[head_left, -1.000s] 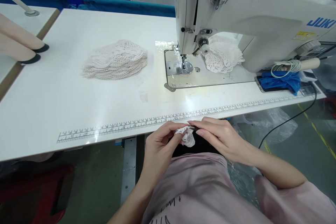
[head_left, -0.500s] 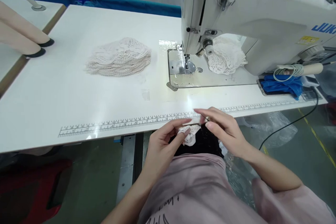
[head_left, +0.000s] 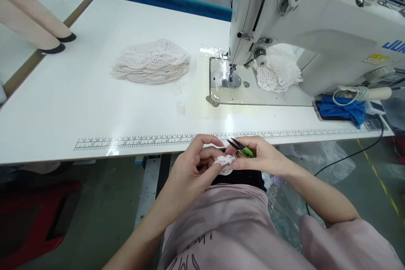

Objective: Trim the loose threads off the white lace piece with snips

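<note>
My left hand point(head_left: 190, 164) pinches a small white lace piece point(head_left: 224, 162) at the table's front edge, over my lap. My right hand point(head_left: 261, 156) grips green-handled thread snips point(head_left: 241, 147), their dark blades open and pointing left just above the lace. Both hands hover right at the printed ruler strip point(head_left: 158, 140) along the white table point(head_left: 95, 93).
A stack of lace pieces point(head_left: 152, 62) lies mid-table, and more lace point(head_left: 278, 74) sits under the white sewing machine point(head_left: 316, 29). Needle plate point(head_left: 228, 80) is left of it. Blue cloth point(head_left: 340, 107) and a coiled cord lie at right. Mannequin legs point(head_left: 31, 29) rest at the far left.
The view shifted left and down. My right hand, empty-looking before, now shows the green snips with blades open beside the lace; both hands stayed at the table edge.
</note>
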A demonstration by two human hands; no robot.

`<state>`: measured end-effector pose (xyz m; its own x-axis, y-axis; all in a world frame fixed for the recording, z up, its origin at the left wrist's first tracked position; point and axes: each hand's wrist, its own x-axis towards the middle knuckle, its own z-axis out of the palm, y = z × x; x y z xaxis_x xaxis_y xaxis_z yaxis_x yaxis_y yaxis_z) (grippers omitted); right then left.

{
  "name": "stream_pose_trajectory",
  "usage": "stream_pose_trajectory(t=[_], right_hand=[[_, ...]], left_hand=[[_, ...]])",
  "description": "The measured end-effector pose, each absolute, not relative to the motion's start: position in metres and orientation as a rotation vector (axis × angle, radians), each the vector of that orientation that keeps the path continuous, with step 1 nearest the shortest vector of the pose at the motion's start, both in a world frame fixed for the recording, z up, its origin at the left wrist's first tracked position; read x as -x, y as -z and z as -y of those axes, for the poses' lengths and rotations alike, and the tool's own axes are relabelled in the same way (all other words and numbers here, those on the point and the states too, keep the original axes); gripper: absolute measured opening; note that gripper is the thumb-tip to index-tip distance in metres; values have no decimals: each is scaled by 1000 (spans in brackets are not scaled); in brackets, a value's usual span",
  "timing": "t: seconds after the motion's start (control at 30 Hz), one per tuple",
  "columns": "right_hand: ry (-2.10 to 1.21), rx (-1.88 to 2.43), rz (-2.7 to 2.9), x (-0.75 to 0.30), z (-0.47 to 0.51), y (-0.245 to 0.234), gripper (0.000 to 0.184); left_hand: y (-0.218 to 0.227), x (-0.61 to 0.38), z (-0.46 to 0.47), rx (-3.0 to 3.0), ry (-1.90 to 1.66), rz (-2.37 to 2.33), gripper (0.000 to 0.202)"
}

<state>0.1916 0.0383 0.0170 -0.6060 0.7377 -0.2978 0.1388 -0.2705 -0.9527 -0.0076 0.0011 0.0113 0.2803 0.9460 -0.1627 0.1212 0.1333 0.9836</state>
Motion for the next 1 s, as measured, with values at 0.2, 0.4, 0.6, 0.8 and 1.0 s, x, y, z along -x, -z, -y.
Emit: stream_pose_trajectory(t=[0.2,0.4,0.6,0.8,1.0], right_hand=[[-1799,1181,1571,-192,-37,-15,31],[-1747,1148,1534,-192,-36,-13,22],[-1554,1140,1432,-190,-33,-11,22],[-1422,1118,1454,-186,-34,-13,19],[-1243,1018,1620,-183,-32,-12,6]], left_hand=[[-12,12,-1,-1377,-859,-1256,16],[-11,13,-3,-1377,-801,-1231,17],[-14,12,-7,-1282,-795,-1124,24],[-12,12,-7,-1167,-867,-1069,22],[2,2,2,-1551,-1165,-1279,9]])
